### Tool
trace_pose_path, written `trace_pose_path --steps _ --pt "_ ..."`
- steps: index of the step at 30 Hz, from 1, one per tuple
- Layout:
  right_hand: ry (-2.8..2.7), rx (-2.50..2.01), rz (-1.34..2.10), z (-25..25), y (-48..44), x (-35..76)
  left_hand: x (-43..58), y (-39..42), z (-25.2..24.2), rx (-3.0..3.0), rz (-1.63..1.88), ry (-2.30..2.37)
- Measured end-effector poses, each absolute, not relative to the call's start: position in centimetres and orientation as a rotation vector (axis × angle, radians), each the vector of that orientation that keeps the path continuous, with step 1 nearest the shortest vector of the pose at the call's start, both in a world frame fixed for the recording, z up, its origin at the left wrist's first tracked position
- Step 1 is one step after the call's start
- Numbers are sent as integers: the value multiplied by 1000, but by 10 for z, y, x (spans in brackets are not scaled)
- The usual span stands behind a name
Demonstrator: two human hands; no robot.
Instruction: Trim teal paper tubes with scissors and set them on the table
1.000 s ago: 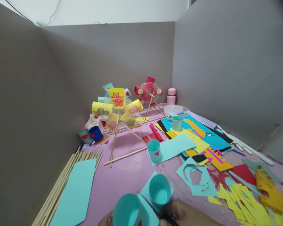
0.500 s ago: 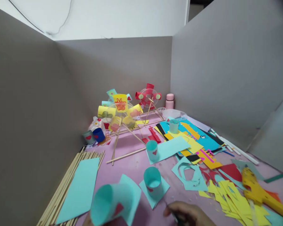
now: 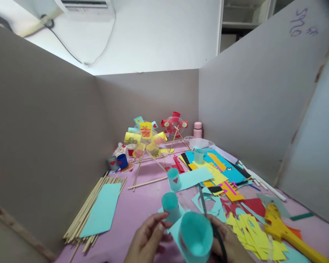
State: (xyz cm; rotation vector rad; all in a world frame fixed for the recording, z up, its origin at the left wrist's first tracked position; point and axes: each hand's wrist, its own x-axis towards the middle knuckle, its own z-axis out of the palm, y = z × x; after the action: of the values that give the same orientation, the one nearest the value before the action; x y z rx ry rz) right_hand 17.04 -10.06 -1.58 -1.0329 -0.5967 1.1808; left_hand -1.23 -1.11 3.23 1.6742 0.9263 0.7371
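Observation:
My left hand (image 3: 149, 237) is beside a teal paper cup, its curled fingers apart near the edge of the cup's square base. This nearest cup (image 3: 196, 239) is tilted with its mouth towards me, between my hands. My right hand (image 3: 230, 239) grips scissors (image 3: 220, 241), blades pointing up and away, and its fingers touch the cup's right side. Just beyond stands another teal cup (image 3: 170, 205) on a paper square. A third, with a red heart (image 3: 173, 179), stands on a teal strip (image 3: 194, 178).
Wooden sticks (image 3: 84, 212) lie left under a teal sheet (image 3: 102, 208). Yellow scraps (image 3: 246, 233) and a yellow glue gun (image 3: 279, 226) are at right. Stick-framed paper wheels, one yellow (image 3: 146, 130) and one red (image 3: 176, 124), stand at the back, near a pink bottle (image 3: 197, 130). Grey partitions enclose the table.
The view has tilted up. The nearest cup has moved right, between my hands. My left hand has come into fuller view and no longer holds the cup; the scissors are raised.

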Motion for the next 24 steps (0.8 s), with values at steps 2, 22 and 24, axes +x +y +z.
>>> trace_pose_path --steps 2,22,24 --pt "-500 -1039 1148 -19 -103 180 -8 -2 39 1885 801 969" --pt "-588 -947 1165 -34 -90 196 6 23 39 1820 773 1065" --pt "-637 -1000 1158 -25 -91 200 21 6 24 1596 645 991"
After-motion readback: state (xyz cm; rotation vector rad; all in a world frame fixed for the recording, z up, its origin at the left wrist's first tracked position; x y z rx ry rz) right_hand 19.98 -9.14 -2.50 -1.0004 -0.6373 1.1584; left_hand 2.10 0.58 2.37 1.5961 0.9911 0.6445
